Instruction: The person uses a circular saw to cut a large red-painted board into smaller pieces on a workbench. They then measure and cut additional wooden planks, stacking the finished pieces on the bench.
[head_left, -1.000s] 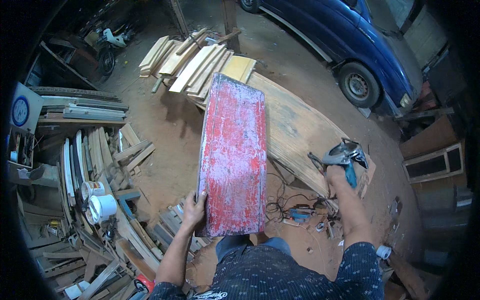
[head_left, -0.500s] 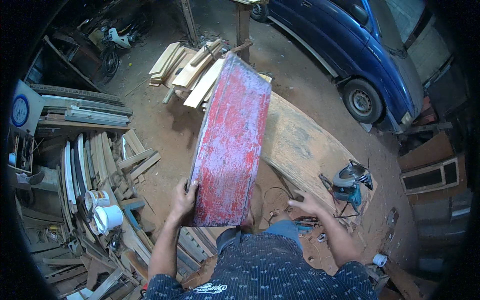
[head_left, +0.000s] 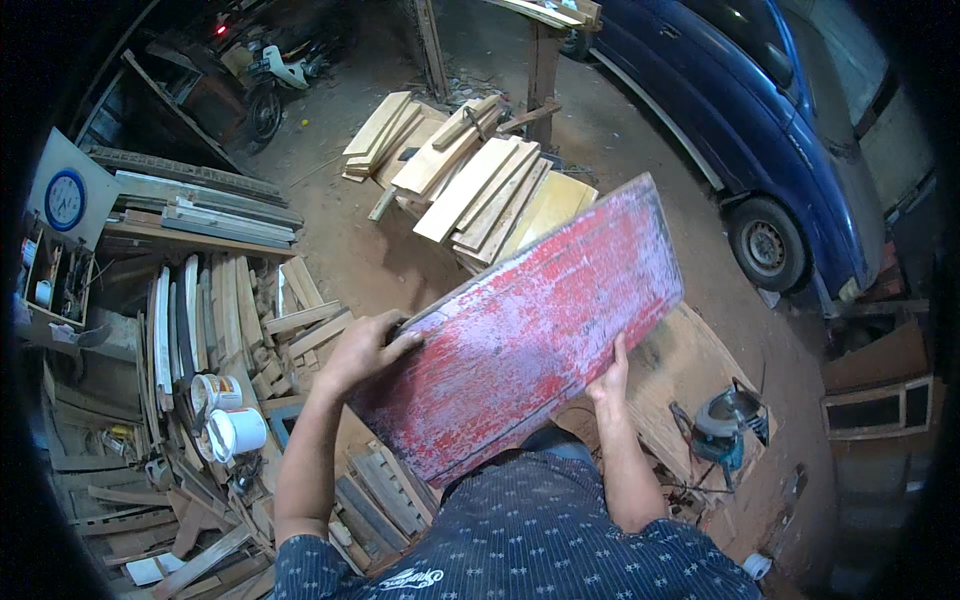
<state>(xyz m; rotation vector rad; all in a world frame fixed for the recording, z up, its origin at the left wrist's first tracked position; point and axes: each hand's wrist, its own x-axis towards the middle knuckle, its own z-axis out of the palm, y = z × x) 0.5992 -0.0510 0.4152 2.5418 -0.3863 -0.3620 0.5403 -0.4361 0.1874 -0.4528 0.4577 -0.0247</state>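
A long board with worn red and pale purple paint is held up slantwise in front of me, its far end toward the upper right. My left hand grips its left edge, with the thumb on the painted face. On the opposite edge, my right hand supports the board with the thumb along the face and the other fingers partly hidden. Under and behind the board lies a dusty wooden work surface. On that surface at the right rests a teal circular saw.
Stacked pale planks stand ahead. Wood offcuts and white buckets crowd the left side. A blue vehicle is parked at the far right, a motorbike at the far left. A framed panel leans at the right.
The board has swung from nearly upright to a slant toward the right. My right hand, free before, has come onto its right edge. The left hand has moved up along the other edge.
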